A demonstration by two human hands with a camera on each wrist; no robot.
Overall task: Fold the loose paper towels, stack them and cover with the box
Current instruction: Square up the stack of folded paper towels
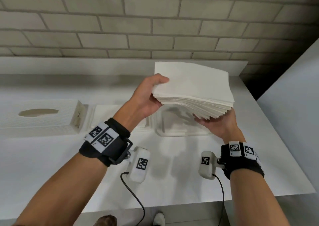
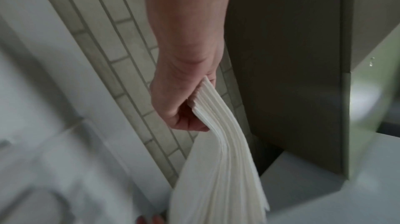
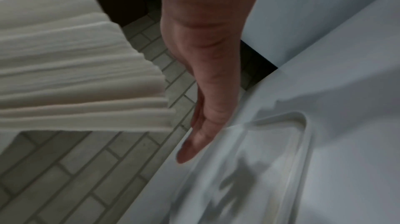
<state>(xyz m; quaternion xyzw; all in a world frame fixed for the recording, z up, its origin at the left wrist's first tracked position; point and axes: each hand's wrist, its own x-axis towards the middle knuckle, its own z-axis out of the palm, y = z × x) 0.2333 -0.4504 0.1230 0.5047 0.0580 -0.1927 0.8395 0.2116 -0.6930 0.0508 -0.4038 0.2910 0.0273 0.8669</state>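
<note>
Both hands hold a thick stack of folded white paper towels in the air above a clear plastic tray. My left hand grips the stack's left edge, thumb on top and fingers curled underneath; the left wrist view shows that hand clamping the sheets. My right hand lies palm up under the front right corner, and the right wrist view shows its fingers straight beside the stack, over the tray. The white box with an oval slot lies at the left.
A low pile of white towels lies on the white counter between the box and the tray. A brick wall runs along the back. A white panel stands at the right. The counter's front edge is near my body.
</note>
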